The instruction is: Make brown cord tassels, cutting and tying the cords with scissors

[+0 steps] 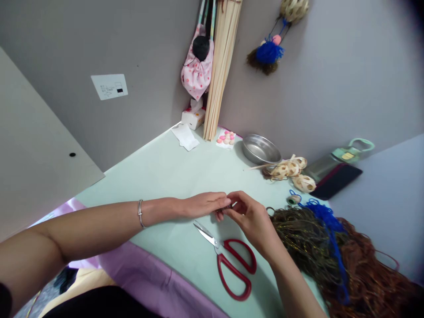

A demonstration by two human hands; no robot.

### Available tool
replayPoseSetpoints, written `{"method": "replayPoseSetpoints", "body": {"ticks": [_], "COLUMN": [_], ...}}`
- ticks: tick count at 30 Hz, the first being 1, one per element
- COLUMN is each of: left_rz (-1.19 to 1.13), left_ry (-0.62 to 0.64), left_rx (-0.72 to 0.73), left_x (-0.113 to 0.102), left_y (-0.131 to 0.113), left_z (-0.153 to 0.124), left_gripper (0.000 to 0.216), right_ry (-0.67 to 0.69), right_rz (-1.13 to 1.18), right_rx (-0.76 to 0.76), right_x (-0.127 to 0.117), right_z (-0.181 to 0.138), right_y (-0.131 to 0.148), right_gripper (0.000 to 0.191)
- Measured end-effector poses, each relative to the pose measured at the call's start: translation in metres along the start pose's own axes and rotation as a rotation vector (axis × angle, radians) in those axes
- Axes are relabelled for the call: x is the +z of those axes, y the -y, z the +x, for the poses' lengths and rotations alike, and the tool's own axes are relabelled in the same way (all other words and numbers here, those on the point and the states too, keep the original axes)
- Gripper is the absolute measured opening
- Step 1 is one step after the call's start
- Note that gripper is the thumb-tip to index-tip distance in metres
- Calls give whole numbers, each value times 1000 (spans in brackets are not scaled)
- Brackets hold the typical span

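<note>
My left hand (205, 204) and my right hand (247, 213) meet over the table, fingertips pinched together. Between them is a small dark brown piece (228, 206), mostly hidden by the fingers; its kind cannot be made out. Just below the hands lies a pair of scissors (217, 245) with red handles, blades slightly apart, touched by neither hand. To the right of my right hand is a heap of dark olive yarn (301, 238) with glittering threads. Blue yarn (323, 214) and reddish-brown yarn (364, 260) lie against it.
Along the wall stand a metal bowl (261, 149), woven strip balls (291, 170), a bottle (331, 161), a dark phone (338, 181), pink and beige beads (227, 138), a tissue box (193, 118) and upright wooden strips (221, 70). A tasselled ornament (268, 52) hangs above.
</note>
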State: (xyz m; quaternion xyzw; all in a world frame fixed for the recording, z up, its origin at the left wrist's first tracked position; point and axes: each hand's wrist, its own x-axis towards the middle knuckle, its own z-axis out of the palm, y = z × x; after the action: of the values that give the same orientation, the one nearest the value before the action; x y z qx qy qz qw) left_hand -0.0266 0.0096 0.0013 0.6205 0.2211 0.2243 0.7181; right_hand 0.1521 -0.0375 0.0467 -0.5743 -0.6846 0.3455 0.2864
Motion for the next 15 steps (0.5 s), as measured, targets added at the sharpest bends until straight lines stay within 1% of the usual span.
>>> {"method": "replayPoseSetpoints", "body": {"ticks": [2,3,5,7,9,11,13,15], "left_rz": [-75,-145,-296,-381,-391,-388,-393,-374], "left_ry": [13,17,17,-3,-57,-108,-136,-167], "left_rx": [-16,-27,-39,-53,-66,-58,-36,-24], "left_x": [-1,-1,-1,-1,0,2,3,4], "left_y": [0,-1,-4,-7,-9,-10,-9,-7], "left_z": [0,1,2,3,3,3,3,3], "left_gripper": [48,50,53,47,40,38,36,34], "right_ry": [47,51,28,-22,-78,-123,-156,-182], "right_rz": [150,224,348,448,543,616,643,622], "right_rx": [67,96,155,205,244,268,276,268], "right_x": [-1,-2,-5,-7,-6,-3,0,3], "right_z": [2,3,6,7,8,8,8,9], "right_y": [-2,-3,-6,-8,-10,-13,-14,-15], "right_gripper": [9,10,15,17,18,19,21,21]}}
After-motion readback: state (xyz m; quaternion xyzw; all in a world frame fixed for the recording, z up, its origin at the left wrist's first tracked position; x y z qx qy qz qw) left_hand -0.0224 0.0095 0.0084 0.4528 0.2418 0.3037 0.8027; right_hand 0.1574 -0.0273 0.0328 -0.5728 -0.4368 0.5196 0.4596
